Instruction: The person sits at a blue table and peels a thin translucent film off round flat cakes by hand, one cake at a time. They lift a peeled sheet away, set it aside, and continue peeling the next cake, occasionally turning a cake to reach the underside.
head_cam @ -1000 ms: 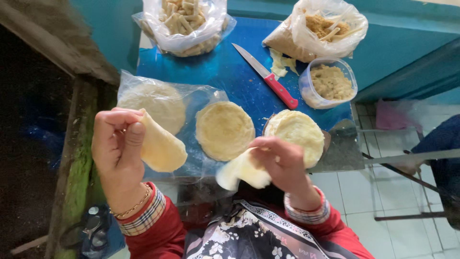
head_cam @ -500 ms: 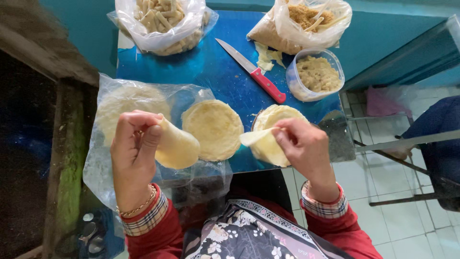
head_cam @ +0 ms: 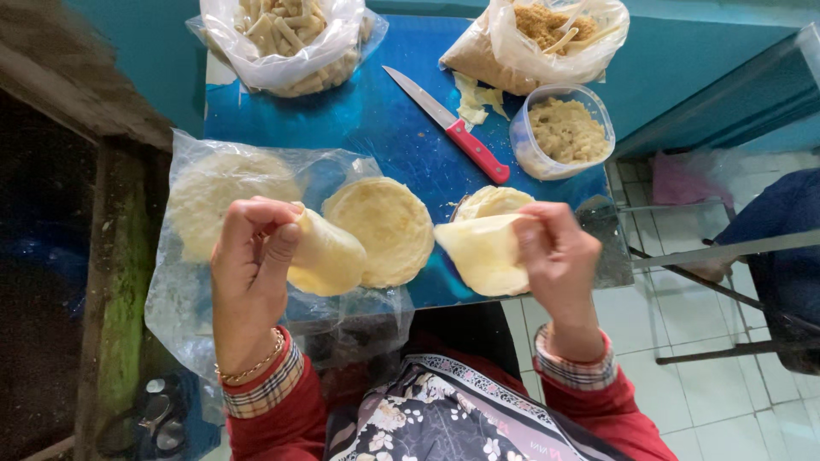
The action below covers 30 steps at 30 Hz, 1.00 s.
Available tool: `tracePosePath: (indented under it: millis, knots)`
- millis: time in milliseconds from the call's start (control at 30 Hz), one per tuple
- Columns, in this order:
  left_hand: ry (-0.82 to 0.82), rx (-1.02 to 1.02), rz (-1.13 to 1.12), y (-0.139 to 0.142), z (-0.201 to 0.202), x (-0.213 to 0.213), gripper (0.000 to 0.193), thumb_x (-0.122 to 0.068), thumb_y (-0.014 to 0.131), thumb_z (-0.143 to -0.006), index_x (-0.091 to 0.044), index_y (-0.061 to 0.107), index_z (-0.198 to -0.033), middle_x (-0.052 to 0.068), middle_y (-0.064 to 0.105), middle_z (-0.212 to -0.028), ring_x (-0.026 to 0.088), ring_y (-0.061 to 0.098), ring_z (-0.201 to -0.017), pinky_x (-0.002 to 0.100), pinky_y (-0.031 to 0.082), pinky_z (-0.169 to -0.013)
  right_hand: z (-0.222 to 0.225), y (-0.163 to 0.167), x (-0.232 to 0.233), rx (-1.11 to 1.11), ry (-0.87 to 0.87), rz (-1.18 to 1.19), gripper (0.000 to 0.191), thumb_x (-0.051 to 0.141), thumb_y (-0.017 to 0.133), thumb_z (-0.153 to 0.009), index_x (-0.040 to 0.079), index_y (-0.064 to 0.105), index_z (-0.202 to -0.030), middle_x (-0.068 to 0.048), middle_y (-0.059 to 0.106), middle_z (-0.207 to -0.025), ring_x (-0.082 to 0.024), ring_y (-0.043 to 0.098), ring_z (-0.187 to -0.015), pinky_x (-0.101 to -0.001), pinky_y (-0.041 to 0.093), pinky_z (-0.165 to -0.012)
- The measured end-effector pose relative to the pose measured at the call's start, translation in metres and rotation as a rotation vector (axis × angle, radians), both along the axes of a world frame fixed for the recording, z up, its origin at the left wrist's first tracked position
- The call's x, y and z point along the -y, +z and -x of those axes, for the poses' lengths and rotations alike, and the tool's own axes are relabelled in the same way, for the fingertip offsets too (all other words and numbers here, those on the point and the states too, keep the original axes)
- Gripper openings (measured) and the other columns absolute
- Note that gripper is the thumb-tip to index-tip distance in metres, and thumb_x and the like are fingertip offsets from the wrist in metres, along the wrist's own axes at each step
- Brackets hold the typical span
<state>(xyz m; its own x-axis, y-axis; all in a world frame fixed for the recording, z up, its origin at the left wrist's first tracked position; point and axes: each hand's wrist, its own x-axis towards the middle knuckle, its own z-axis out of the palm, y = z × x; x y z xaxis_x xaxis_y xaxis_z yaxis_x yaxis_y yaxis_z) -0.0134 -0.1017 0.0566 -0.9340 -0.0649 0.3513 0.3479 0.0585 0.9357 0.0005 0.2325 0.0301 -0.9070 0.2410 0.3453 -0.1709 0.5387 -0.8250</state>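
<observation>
My left hand (head_cam: 249, 273) pinches the edge of a thin pale yellow wrapper sheet (head_cam: 326, 254) that hangs folded over its fingers. Gripped in my right hand (head_cam: 555, 256) is a second sheet (head_cam: 483, 252), stretched out flat to the left. Between my hands, a round stack of wrappers (head_cam: 380, 229) lies on the blue table (head_cam: 376, 119). Another round stack (head_cam: 491, 201) lies partly behind the right sheet. More wrappers (head_cam: 213, 192) sit inside a clear plastic bag (head_cam: 184, 299) on the left.
A red-handled knife (head_cam: 448, 128) lies on the table. A clear tub of yellow filling (head_cam: 564, 130) stands at the right. Two open plastic bags sit at the back: one of rolled pieces (head_cam: 282, 34), one of brown crumbs (head_cam: 547, 34). Wooden frame (head_cam: 111, 282) at left, tiled floor (head_cam: 683, 393) at right.
My right hand has lifted and moved right, pulling its sheet apart from the left one and spreading it flat. My left hand has kept hold of its sheet.
</observation>
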Motion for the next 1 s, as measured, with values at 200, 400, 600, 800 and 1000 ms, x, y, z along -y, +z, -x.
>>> tracePosePath:
  millis: [200,400,600,800,1000]
  knots:
    - [-0.005,-0.001,0.032,0.000,0.001,0.004,0.012,-0.012,0.064,-0.107,-0.005,0.058,-0.113,0.002,0.066,-0.109,0.007,0.054,-0.088,0.022,0.047,-0.079,0.021,-0.015,-0.024,-0.059,-0.158,-0.261,0.014,0.014,0.070,-0.102,0.002,0.069,-0.110,-0.013,0.074,-0.091,-0.018,0.073,-0.082,-0.0308,0.056,-0.074]
    - [-0.037,-0.006,0.051,-0.004,0.005,-0.001,0.009,-0.011,0.064,-0.108,-0.005,0.058,-0.111,0.002,0.066,-0.106,0.007,0.052,-0.085,0.022,0.046,-0.077,0.021,-0.027,-0.033,0.007,-0.146,-0.300,0.016,0.019,0.073,-0.100,0.004,0.071,-0.106,-0.014,0.074,-0.090,-0.024,0.075,-0.082,-0.0342,0.056,-0.073]
    - [-0.008,0.023,0.095,-0.006,0.005,0.001,0.008,-0.011,0.066,-0.107,-0.005,0.060,-0.110,0.001,0.060,-0.093,0.007,0.048,-0.080,0.022,0.042,-0.070,0.031,-0.027,-0.045,0.023,-0.187,-0.356,0.015,0.018,0.073,-0.099,0.004,0.072,-0.104,-0.015,0.074,-0.089,-0.026,0.075,-0.082,-0.0356,0.056,-0.073]
    - [-0.040,0.011,0.071,-0.006,0.005,0.000,0.010,-0.012,0.064,-0.107,-0.005,0.058,-0.110,0.002,0.069,-0.106,0.006,0.055,-0.084,0.021,0.048,-0.076,0.021,-0.021,-0.040,0.127,-0.242,-0.498,0.025,0.013,0.079,-0.090,0.011,0.074,-0.114,-0.012,0.072,-0.104,-0.025,0.071,-0.088,-0.0366,0.054,-0.078]
    - [-0.031,-0.002,0.077,-0.008,0.005,0.000,0.009,-0.011,0.065,-0.107,-0.004,0.059,-0.110,0.002,0.067,-0.103,0.007,0.053,-0.084,0.022,0.046,-0.075,0.018,-0.001,-0.040,-0.137,0.123,-0.541,0.042,0.003,0.078,-0.078,0.012,0.077,-0.119,-0.012,0.064,-0.134,-0.029,0.058,-0.120,-0.0386,0.050,-0.103]
